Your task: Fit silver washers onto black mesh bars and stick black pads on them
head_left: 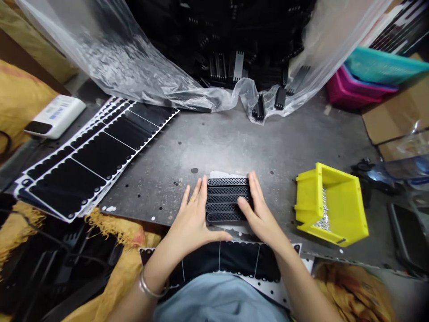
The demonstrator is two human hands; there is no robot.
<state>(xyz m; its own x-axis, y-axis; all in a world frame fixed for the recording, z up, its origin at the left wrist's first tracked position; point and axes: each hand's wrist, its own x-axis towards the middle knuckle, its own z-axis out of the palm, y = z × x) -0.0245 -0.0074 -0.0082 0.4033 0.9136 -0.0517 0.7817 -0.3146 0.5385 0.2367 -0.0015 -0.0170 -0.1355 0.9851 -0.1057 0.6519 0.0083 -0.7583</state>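
Note:
Several black lattice-patterned strips with rounded ends (226, 199) lie side by side in front of me, on a white sheet (221, 174) that shows at the far edge. My left hand (191, 214) rests along their left ends, fingers stretched out and thumb spread toward me. At the right ends is my right hand (259, 210), its fingers straight and its thumb over the top of the strips. Between me and the strips lies a black sheet with a white scalloped border (234, 259), partly hidden by my arms.
A yellow bin (345, 214) with small shiny metal pieces stands at right. Black sheets with white borders (100, 156) are stacked at left, near a white device (56, 116). A clear plastic bag (140, 76) of black parts fills the back. A phone-like object (409, 237) lies far right.

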